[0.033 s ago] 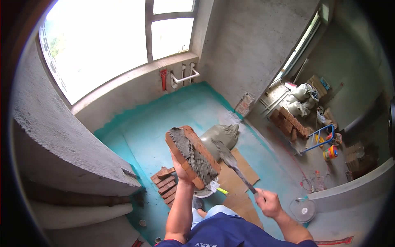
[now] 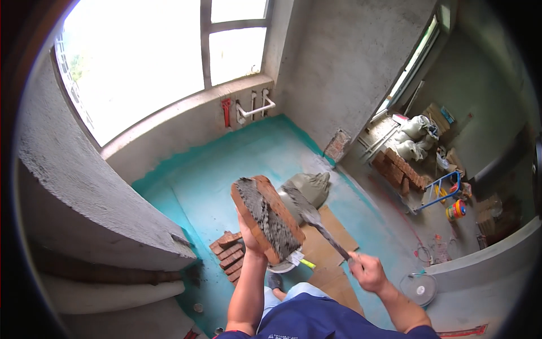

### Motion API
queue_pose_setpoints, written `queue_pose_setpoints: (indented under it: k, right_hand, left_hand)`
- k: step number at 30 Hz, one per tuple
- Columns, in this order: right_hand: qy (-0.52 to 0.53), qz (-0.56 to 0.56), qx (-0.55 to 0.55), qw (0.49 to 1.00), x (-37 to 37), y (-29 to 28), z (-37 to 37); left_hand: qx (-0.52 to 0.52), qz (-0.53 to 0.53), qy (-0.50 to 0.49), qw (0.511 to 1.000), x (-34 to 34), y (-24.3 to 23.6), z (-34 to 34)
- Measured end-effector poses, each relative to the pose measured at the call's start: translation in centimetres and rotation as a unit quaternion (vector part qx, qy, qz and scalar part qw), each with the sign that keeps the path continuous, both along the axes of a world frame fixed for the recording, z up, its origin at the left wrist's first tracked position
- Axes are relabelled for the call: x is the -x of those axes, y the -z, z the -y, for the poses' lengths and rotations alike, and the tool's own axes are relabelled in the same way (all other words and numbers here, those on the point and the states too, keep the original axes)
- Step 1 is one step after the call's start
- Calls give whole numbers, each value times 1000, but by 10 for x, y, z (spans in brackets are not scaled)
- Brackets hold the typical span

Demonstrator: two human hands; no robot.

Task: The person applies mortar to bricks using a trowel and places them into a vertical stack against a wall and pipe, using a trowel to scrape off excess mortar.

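Observation:
My left hand (image 2: 249,236) is closed around the lower left side of a red-orange brick (image 2: 272,195), holding it up tilted. A thick strip of wet grey mortar (image 2: 264,217) runs along the brick's upper face. In my right hand (image 2: 368,272) I grip the handle of a trowel (image 2: 307,212). Its mortar-smeared blade points up and left, close to the brick's right side; whether they touch I cannot tell. Below the brick, the rim of a pale round container (image 2: 280,268) shows partly, with a yellow-green strip (image 2: 307,263) beside it.
A grey-green sack (image 2: 311,189) and brown cardboard (image 2: 330,240) lie on the teal-coated floor (image 2: 192,181). Several bricks (image 2: 229,257) are piled left of my feet. White pipes (image 2: 254,107) stick out below the window. Right, beyond the wall, are more bricks (image 2: 398,169), sacks (image 2: 415,130) and a blue frame (image 2: 440,191).
Almost nothing differs: the whole scene sits slightly lower and further right in the picture. Both hands keep the same hold on the brick and the trowel.

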State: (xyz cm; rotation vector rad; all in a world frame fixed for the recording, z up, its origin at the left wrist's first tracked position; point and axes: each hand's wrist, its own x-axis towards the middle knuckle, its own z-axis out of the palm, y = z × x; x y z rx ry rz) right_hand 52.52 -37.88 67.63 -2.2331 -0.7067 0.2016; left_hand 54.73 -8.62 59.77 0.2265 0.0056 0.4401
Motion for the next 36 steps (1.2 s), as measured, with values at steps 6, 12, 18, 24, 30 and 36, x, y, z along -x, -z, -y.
queue_pose_setpoints:
  k: [6, 12, 18, 24, 30, 36]
  right_hand:
    - [-137, 105, -11, 985, -49, -13, -61]
    - [-184, 123, 46, 974, -43, 6, -72]
    - [-202, 146, -3, 969, -28, 15, -94]
    - [-181, 53, -106, 976, 25, 28, -111]
    - [-230, 62, -84, 968, 85, 77, -112]
    - [-198, 54, 11, 979, 102, 78, -80]
  left_hand:
    - [80, -24, 184, 979, 55, -2, -12]
    - [64, -29, 188, 980, 103, 2, -35]
    - [46, -44, 134, 989, 163, 7, -58]
    - [72, -10, 157, 985, 202, -9, -66]
    - [-332, -148, -88, 927, 225, 23, -96]
    - [12, 84, 89, 992, 256, -5, -127]
